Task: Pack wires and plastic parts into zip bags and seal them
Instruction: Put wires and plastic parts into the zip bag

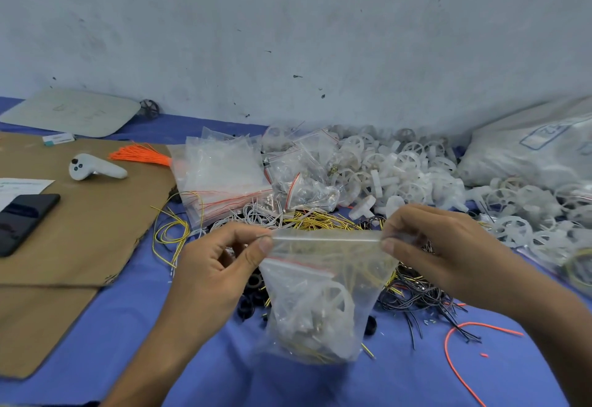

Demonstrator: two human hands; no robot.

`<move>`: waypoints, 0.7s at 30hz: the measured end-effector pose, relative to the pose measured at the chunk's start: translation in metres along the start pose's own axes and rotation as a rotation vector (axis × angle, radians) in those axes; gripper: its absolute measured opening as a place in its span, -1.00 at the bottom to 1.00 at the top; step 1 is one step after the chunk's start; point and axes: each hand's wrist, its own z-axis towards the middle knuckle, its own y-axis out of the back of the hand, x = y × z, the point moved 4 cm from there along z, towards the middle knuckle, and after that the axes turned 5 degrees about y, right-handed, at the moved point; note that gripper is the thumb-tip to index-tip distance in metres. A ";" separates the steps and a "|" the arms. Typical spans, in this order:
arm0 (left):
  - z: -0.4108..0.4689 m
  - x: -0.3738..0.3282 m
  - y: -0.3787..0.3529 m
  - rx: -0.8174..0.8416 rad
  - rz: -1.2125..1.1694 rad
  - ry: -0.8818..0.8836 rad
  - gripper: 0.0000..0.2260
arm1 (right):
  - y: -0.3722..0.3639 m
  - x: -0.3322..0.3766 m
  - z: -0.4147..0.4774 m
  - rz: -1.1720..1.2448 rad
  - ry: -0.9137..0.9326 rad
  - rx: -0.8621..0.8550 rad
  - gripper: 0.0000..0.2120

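Nearest lies the blue-covered bench (128,342), and just above it hangs a clear zip bag (317,320), held off the cloth. The left hand (221,265) pinches the bag's top left corner between thumb and forefinger, its other fingers curled. The right hand (445,246) pinches the top right corner the same way, so the lip is stretched taut between them. Inside, a white spoked part (338,297) and yellow strands (314,355) sag to the bottom. Whether the red-lined zip track is pressed closed cannot be told.

The bag looks light, and its film thin, soft and slick. The load will likely swing and slump, and stiff wire ends could prick the film. The firmer band at the zip is the sensible hold: corners first, then thumb and finger run along the track. Squeezing the belly would probably only shove parts toward the mouth.

Just beyond the bag lie black rings (253,281) on the left and a tangle of black wires (416,294) on the right, with a loose orange wire (450,342) at near right. Farther off, yellow wires (320,217) spread across the middle. Behind them a stack of empty bags (221,176) sits left of a heap of white plastic wheels (400,166). On the left, cardboard (80,230) carries a phone (22,221) and a white controller (96,168). A large sack (528,150) rests at far right against the wall (288,38).
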 end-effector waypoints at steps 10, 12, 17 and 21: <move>0.002 0.004 0.001 0.000 0.038 0.025 -0.94 | 0.004 -0.014 -0.008 0.092 -0.072 -0.034 -0.88; 0.002 0.004 0.002 0.014 0.057 0.048 -0.95 | 0.005 -0.015 -0.009 0.103 -0.085 -0.058 -0.85; 0.009 -0.025 0.000 0.010 0.506 -0.116 -0.76 | 0.006 -0.009 -0.005 0.106 -0.059 -0.102 -0.82; 0.015 -0.059 -0.037 0.135 0.753 -0.401 -0.68 | -0.001 0.016 0.007 0.094 0.090 -0.106 -0.86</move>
